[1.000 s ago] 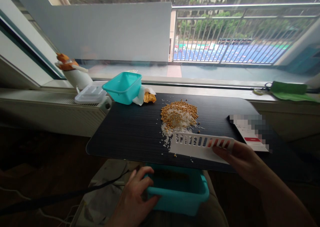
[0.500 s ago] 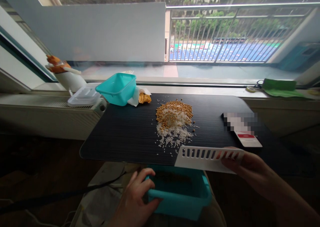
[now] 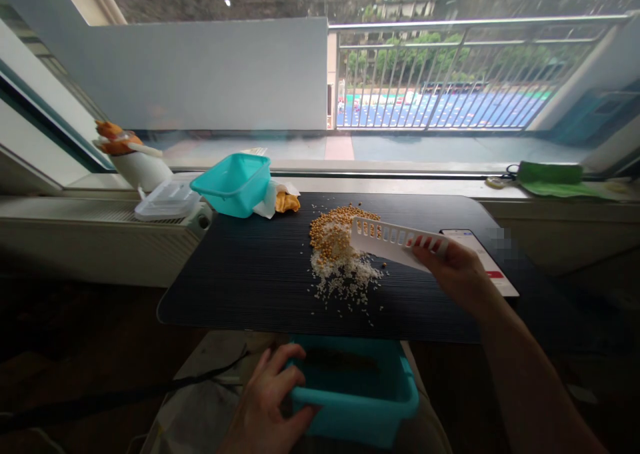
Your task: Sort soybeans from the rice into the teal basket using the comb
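My right hand (image 3: 457, 267) is closed on the end of a flat white slotted plastic strip (image 3: 387, 244), held tilted over the right side of a mixed pile. The pile has yellow soybeans (image 3: 325, 227) at the back and white rice grains (image 3: 345, 277) spread toward the front of the black table (image 3: 240, 274). Below the table's front edge, my left hand (image 3: 280, 397) grips the left rim of a teal plastic bin (image 3: 360, 407), thumb outside and fingers over the edge. The bin's inside is dark, so its contents are hard to make out.
A second teal bin (image 3: 233, 184) stands at the table's back left, beside a crumpled orange-and-white cloth (image 3: 287, 202). A phone (image 3: 487, 267) lies on the right. Along the sill are a clear lid (image 3: 167, 197), a white cup (image 3: 143, 167) and a green cloth (image 3: 550, 177).
My right hand has moved the slotted strip from the table's front edge up and back, over the right of the pile. My left hand stays on the bin's rim.
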`<state>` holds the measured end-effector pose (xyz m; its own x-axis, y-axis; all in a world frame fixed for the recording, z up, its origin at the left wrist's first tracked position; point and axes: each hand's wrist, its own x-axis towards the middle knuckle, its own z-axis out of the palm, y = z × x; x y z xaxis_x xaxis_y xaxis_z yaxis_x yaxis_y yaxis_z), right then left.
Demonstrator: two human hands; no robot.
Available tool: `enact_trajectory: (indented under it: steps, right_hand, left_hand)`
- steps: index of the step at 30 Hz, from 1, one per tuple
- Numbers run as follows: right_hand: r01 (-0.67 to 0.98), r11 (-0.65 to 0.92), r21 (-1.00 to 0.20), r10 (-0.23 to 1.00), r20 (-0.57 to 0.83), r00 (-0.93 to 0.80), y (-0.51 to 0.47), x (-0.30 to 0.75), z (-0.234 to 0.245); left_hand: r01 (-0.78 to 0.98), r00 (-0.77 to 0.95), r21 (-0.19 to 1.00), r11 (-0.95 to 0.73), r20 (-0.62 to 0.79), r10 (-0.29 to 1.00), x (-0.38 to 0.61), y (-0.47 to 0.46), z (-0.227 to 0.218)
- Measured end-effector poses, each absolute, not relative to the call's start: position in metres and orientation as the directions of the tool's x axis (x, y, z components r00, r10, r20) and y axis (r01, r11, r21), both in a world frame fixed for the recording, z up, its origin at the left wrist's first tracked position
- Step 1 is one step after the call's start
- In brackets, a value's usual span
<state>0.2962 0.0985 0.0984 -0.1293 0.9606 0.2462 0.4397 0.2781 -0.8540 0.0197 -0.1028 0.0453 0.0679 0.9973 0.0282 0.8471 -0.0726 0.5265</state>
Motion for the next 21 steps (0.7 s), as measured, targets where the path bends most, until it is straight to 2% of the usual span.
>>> enact_trajectory:
  steps: [5,12,16,21]
  right_hand:
    - [0.356,0.272,-0.894,0.951,0.192,-0.242,0.095,0.295,0.094]
    - [0.443,0.191,-0.876,0.981,0.156,-0.116,0.086,0.312,0.096]
    - [0.384,0.148,-0.912,0.986,0.106,-0.128,0.085,0.321,0.091]
    - [0.318,0.088,-0.944,0.996,0.080,-0.036,0.085,0.325,0.089]
  left_hand:
    - [0.834,0.063,0.548,-0.061,0.015,0.998,0.021,-0.101,0.047]
    - [0.821,0.071,0.570,-0.041,-0.031,0.997,0.024,-0.099,0.048]
    - [0.823,0.072,0.567,-0.032,-0.048,0.996,0.024,-0.099,0.049]
    - [0.826,0.072,0.564,-0.026,-0.059,0.996,0.025,-0.098,0.051]
